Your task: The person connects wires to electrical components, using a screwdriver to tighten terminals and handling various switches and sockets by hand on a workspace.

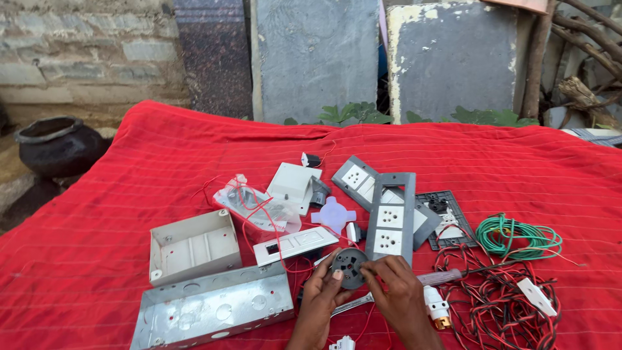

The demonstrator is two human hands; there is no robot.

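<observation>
Dark grey plastic, round, with several pin holes on its face: the socket insert (349, 267) sits pinched between both hands just above the red cloth. The left hand (322, 293) grips its left rim, thumb laid across the edge with the nail up; the right hand (400, 297) closes its fingers (376, 271) on the right rim, the tips curled onto the face. Neither hand is spread; both are pressed onto the part.

To handle it well, I judge the grip should stay on the rim so the holes and any screws remain visible, with one hand steadying while the other works, and the part kept low over the cloth in case something small drops.

Just beyond the fingers stands a grey switch plate (391, 217) carrying white sockets. Under the right hand a screwdriver (438, 278) lies beside a white plug (435, 305). Left of the left hand rest a metal box (210, 311) and a white plastic box (192, 247). Further right lie tangled red and black wires (499, 304) and a green wire coil (517, 237).
</observation>
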